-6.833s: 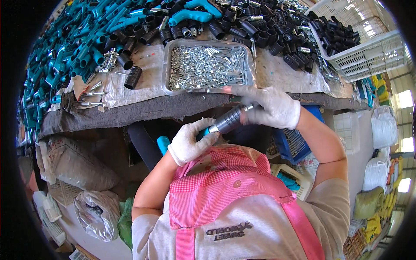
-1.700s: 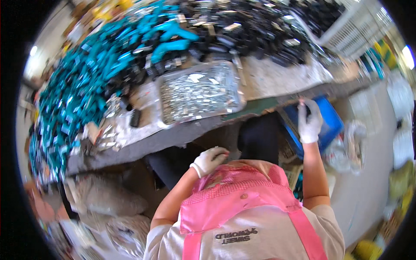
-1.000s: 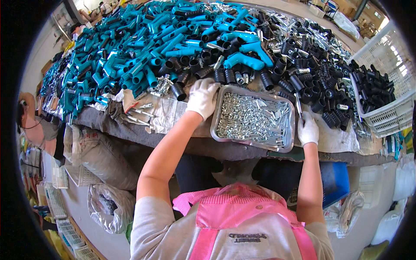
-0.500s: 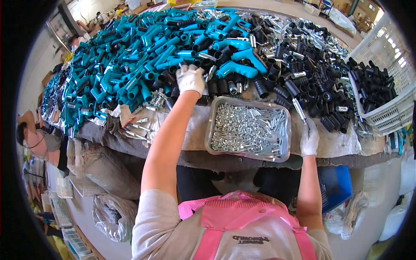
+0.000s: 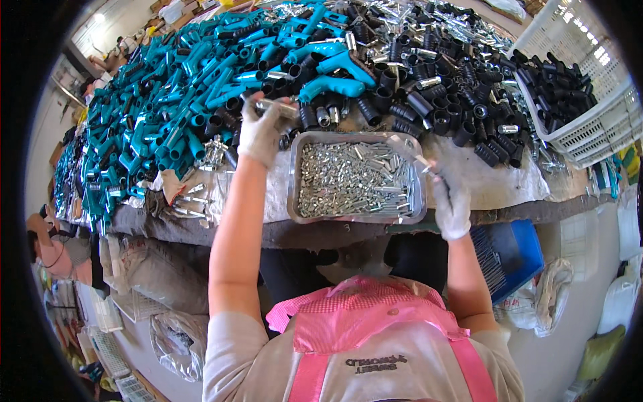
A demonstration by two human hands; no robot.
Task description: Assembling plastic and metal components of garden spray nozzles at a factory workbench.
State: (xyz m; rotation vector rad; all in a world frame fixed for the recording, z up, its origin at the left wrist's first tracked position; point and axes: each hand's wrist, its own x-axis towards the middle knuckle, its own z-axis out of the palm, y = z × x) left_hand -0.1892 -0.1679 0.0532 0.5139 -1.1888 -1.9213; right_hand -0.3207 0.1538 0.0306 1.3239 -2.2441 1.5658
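Observation:
My left hand (image 5: 258, 137), in a white glove with bare fingertips, pinches a silvery metal cylinder (image 5: 278, 107) at the front of the heaped parts. Gloved too, my right hand (image 5: 453, 206) is closed round a slim metal rod (image 5: 420, 159) that is smeared by motion and points up and left over a tray's right rim. That clear plastic tray (image 5: 293, 175) lies between my hands, filled with small metal pins and longer screws. Beyond my left hand spreads a heap of teal plastic tool housings (image 5: 331, 87). Black ribbed sleeves (image 5: 442, 120) are piled to the right of it.
A white plastic basket (image 5: 581, 134) with black parts stands at the right of the table. Below the table edge are a blue bin (image 5: 516, 258) on the right and grey sacks (image 5: 164, 264) on the left. Another person (image 5: 60, 251) is at far left.
My left hand has come back from the heap with the metal cylinder in its fingers. The right hand has drawn in toward the tray, its rod now tilted left. The whole view has shifted.

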